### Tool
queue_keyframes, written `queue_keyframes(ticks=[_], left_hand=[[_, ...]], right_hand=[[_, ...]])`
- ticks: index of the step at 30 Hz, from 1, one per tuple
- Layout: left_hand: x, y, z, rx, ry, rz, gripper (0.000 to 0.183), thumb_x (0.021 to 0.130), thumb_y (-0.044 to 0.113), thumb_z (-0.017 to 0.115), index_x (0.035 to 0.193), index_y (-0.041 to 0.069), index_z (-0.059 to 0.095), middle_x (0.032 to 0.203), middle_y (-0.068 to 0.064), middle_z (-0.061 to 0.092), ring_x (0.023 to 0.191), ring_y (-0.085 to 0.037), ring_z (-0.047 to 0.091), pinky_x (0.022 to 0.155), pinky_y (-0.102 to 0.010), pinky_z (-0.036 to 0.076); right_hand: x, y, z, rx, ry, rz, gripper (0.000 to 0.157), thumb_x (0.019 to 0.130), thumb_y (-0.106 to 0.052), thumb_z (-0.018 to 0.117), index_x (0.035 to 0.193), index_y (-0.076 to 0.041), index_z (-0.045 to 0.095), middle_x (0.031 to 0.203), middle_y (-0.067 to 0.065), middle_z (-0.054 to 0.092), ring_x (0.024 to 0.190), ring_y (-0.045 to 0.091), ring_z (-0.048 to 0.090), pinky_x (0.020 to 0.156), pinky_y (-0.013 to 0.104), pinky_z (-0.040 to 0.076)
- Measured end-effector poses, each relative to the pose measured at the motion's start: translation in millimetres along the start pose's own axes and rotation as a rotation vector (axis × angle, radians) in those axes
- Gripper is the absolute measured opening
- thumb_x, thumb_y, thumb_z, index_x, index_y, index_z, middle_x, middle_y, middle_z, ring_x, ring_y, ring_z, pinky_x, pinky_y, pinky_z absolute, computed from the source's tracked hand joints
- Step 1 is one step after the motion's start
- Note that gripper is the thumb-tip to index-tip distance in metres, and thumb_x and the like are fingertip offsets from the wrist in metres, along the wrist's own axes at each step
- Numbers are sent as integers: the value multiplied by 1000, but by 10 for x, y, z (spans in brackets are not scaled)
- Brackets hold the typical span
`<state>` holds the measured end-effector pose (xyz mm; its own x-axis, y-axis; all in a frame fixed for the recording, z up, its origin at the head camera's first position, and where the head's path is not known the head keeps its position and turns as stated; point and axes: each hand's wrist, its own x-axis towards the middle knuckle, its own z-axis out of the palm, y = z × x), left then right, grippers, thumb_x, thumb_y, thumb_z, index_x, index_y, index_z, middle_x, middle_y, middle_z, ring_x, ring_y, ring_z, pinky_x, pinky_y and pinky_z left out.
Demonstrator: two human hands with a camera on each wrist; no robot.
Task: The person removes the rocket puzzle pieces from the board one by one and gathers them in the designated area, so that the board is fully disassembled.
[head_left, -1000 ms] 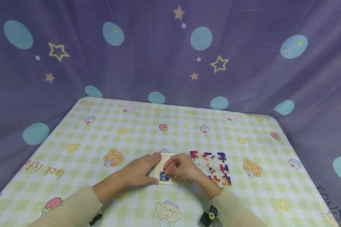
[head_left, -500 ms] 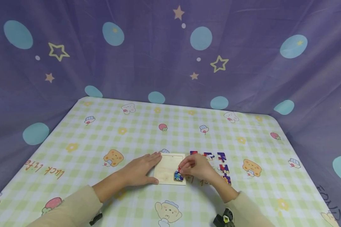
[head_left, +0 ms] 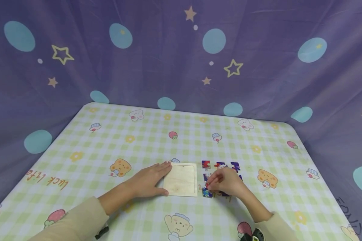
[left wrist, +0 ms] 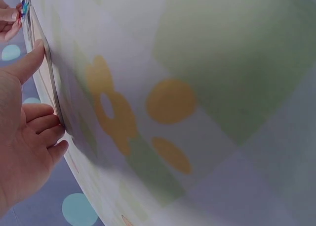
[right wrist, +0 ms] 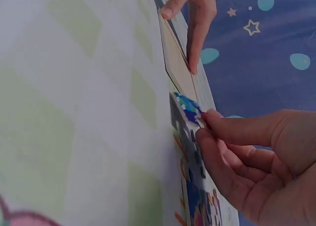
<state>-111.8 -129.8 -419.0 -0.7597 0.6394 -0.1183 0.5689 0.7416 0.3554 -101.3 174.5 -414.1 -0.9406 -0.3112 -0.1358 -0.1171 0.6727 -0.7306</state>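
Note:
My left hand (head_left: 151,180) lies along the left side of a shallow square wooden puzzle tray (head_left: 180,180), thumb at its near corner and fingertips at its far corner. The tray's pale bottom is bare. To the right of it, my right hand (head_left: 227,182) pinches a jigsaw piece (head_left: 207,191) printed in blue, green and red between thumb and fingertips. The right wrist view has that piece (right wrist: 189,109) tilted, close over the tablecloth. Several loose jigsaw pieces (head_left: 205,164) lie around and beneath this hand, some of them hidden by it.
A green and white checked tablecloth (head_left: 132,134) with cartoon prints covers the table. Behind it hangs a purple curtain (head_left: 169,67) with stars and blue dots. A dark wrist device (head_left: 253,235) sits at my right sleeve.
My right hand has carried the pinched jigsaw piece rightward, from over the tray's near left corner, past its right edge, to beside the loose pieces. The left hand and tray have stayed still.

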Motion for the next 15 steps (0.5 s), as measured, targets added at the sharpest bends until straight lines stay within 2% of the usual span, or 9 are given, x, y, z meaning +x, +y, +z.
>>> queue_keyframes(ticks=[5,10,15], left_hand=[[0,1,-14,-3,6,5,87,82,51,69,147,3,37,157,-13,32,146,-29,32,119,-47,30],[16,9,-15,-17,9,-11,88,81,51,70,147,4,36,156,-13,33,145,-30,33,119,-48,30],[33,-20,-3,0,35,-14,90,79,51,72,148,6,36,156,-14,34,144,-33,35,118,-49,32]], right_hand=[[-47,-4,-14,-18,33,29,9,74,-11,81,78,-8,73,67,0,70,54,8,60,49,20,49],[-44,6,15,-88,91,47,9,72,-11,82,75,-12,73,65,-4,66,55,6,54,48,18,45],[-34,-5,5,-121,113,52,9,74,-10,81,76,-12,73,65,-5,65,57,6,54,50,17,44]])
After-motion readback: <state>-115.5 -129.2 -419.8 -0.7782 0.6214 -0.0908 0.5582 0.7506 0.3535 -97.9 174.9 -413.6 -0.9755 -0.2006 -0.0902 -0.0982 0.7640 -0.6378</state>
